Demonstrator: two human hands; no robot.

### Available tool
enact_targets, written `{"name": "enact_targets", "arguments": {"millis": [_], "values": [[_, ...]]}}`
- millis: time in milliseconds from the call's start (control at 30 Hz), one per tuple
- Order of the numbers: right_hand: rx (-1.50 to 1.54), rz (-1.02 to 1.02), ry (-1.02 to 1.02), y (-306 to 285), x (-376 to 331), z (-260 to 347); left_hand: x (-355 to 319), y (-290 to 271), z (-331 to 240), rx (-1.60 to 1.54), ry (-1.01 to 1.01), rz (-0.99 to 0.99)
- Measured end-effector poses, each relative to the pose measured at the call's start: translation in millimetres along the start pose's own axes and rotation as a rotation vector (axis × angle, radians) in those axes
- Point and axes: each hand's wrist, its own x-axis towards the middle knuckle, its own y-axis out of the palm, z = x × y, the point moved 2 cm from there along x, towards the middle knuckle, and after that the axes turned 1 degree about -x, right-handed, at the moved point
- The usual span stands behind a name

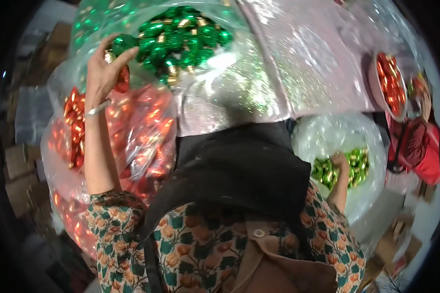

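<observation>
My left hand (105, 67) is raised at the upper left, its thumb and fingers closed round a shiny green Christmas bauble (124, 45) with a gold cap. A red bauble (122, 79) shows just below the thumb; whether the hand touches it cannot be told. Beyond lies a heap of dark green baubles (181, 41) in a clear plastic bag. My right hand (341, 162) reaches into another clear bag (318, 132) at the right, among light green baubles (358, 163). Its fingertips are hidden in that pile.
Large clear bags of red baubles (146, 127) bulge at the left beside my forearm. A glittery pale pink cloth (318, 63) covers the table ahead. At the far right stand a tub of red baubles (391, 83) and a person in red (420, 146). Cardboard boxes (22, 161) line the left.
</observation>
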Motion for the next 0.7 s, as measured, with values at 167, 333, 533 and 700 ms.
{"name": "enact_targets", "arguments": {"millis": [167,333,533,700], "values": [[-0.046,-0.428,0.311,-149.9,-126.4,224.6,-31.5,7.0,-41.1,-0.912,0.103,-0.388],[0.819,-0.972,-0.786,-175.2,-120.4,433.1,-46.6,72.0,-99.2,-1.024,0.312,-0.389],[0.717,-0.75,-1.281,-170.0,-83.9,510.2,-41.2,116.9,-90.4,-0.464,0.657,-0.168],[0.077,-0.629,-1.162,-171.7,-86.8,517.3,-53.6,105.4,-74.4,-0.256,0.787,0.076]]}}
